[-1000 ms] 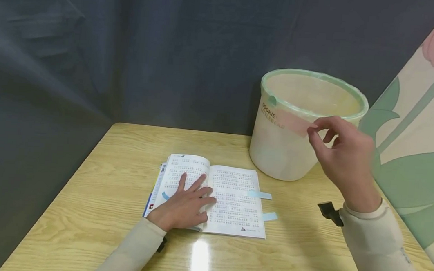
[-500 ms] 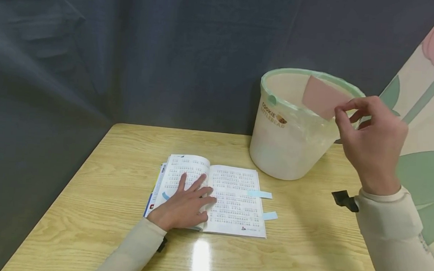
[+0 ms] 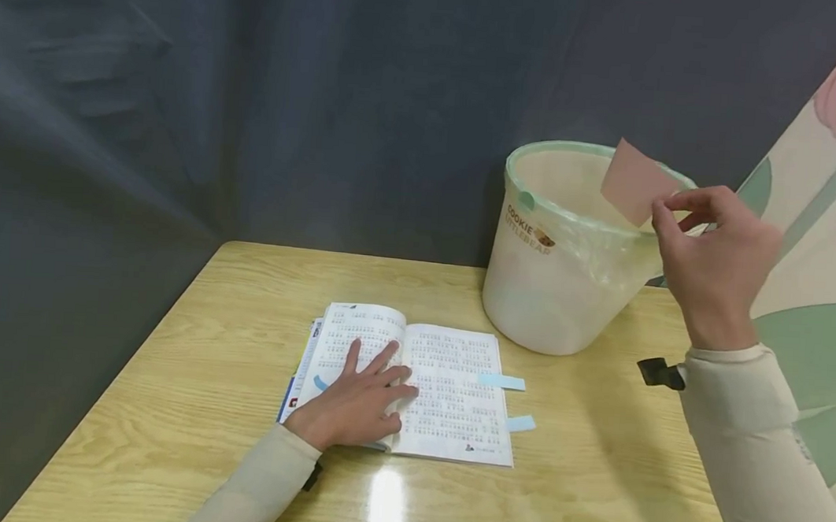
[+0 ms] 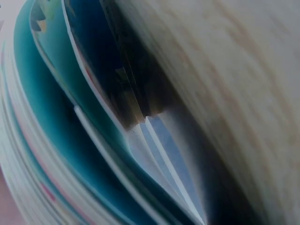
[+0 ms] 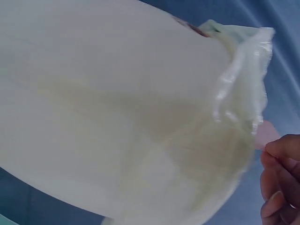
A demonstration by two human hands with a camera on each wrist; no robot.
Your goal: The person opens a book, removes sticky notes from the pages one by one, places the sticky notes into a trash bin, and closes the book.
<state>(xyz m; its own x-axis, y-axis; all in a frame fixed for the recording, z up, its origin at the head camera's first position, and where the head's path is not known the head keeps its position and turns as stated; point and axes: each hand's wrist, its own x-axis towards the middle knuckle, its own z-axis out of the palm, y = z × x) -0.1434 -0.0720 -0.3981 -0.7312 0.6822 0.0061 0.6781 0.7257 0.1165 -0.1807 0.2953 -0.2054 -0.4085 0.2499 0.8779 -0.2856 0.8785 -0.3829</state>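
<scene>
An open book (image 3: 453, 409) lies on the table, its pages covered in printed text. My left hand (image 3: 357, 400) rests on its left page with fingers spread across the fold. Low beside the table, the left wrist view catches the curved page edges (image 4: 51, 154) close up. My right hand (image 3: 719, 257) pinches a pink sticky note (image 3: 635, 184) by one corner between thumb and forefinger. The note overlaps the opening of a white bin (image 3: 544, 287) in the head view. In the right wrist view, the bin's bag edge (image 5: 243, 84) partly hides the note.
Blue paper strips (image 3: 501, 382) stick out from the book's right edge, and another blue strip (image 3: 320, 383) shows on the left page. The bin has a green rim and a clear liner bag. A dark curtain (image 3: 369, 116) hangs behind the wooden table (image 3: 171, 374).
My right hand has moved right and up, taking the pink note from in front of the bin's side to its opening. My left hand has stayed on the book.
</scene>
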